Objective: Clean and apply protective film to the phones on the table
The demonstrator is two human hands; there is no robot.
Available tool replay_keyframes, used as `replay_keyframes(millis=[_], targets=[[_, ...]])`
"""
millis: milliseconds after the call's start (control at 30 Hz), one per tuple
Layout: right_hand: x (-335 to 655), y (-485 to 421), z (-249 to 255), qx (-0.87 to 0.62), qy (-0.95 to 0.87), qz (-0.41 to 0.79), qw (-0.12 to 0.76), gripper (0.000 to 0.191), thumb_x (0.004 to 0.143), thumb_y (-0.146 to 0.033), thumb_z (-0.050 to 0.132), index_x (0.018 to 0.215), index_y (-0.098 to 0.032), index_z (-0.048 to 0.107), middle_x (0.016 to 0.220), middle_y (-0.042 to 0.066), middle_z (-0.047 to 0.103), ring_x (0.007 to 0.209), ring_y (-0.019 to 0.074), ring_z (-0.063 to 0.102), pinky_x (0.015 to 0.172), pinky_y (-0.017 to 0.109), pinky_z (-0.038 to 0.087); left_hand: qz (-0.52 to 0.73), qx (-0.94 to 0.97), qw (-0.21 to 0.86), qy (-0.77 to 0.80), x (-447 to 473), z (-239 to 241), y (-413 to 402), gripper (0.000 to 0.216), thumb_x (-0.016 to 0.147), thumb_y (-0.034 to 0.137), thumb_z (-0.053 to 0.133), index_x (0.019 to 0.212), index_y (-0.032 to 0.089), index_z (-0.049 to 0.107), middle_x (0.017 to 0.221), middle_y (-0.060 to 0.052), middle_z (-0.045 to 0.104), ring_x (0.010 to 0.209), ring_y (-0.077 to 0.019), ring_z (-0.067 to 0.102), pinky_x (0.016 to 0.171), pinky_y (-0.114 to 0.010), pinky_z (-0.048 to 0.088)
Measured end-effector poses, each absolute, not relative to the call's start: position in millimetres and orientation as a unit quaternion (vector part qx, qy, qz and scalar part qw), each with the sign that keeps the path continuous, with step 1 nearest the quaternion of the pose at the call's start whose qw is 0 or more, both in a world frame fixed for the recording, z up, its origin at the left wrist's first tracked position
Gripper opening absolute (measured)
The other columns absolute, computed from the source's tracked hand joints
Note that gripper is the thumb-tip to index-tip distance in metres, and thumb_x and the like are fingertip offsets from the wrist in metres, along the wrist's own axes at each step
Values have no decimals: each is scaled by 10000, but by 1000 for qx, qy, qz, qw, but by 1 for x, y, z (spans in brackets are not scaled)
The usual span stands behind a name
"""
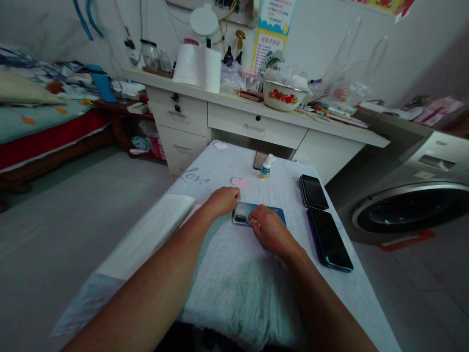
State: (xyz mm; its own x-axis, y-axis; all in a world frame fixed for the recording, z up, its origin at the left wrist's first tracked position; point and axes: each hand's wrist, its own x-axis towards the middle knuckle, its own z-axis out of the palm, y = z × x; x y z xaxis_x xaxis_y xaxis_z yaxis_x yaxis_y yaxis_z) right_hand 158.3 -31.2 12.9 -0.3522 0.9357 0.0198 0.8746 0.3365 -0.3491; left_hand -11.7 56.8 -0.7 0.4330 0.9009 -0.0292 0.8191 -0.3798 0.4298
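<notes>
A blue phone lies face down on a white towel-covered table. My left hand rests curled at the phone's left end, fingers closed against its edge. Over the phone's right part sits my right hand, fingers bent and pressed down on its back. Both hands touch the phone. A pink heart on the cloth lies just beyond my left hand.
Two dark phones lie screen up at the right. A small dropper bottle and another phone stand further back. Behind are a white desk with a bowl, a washing machine and a bed.
</notes>
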Motion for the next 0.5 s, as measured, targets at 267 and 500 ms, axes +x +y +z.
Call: replay_keyframes(millis=[267, 500], targets=[[165, -33, 16, -524, -831, 161, 93, 180, 886, -104, 439, 839, -158, 604, 865, 28, 523, 767, 108, 493, 691, 211, 314, 103, 824, 198, 520, -11, 0, 56, 171, 779, 147, 484, 814, 170, 650, 821, -46, 677, 761, -153, 583, 666, -238, 372], [187, -33, 28, -560, -814, 151, 44, 214, 889, -131, 413, 776, -159, 592, 798, 27, 526, 709, 112, 461, 657, 226, 293, 113, 826, 197, 516, -12, -2, 57, 170, 777, 135, 468, 791, 171, 634, 813, -39, 673, 752, -143, 582, 665, -233, 371]])
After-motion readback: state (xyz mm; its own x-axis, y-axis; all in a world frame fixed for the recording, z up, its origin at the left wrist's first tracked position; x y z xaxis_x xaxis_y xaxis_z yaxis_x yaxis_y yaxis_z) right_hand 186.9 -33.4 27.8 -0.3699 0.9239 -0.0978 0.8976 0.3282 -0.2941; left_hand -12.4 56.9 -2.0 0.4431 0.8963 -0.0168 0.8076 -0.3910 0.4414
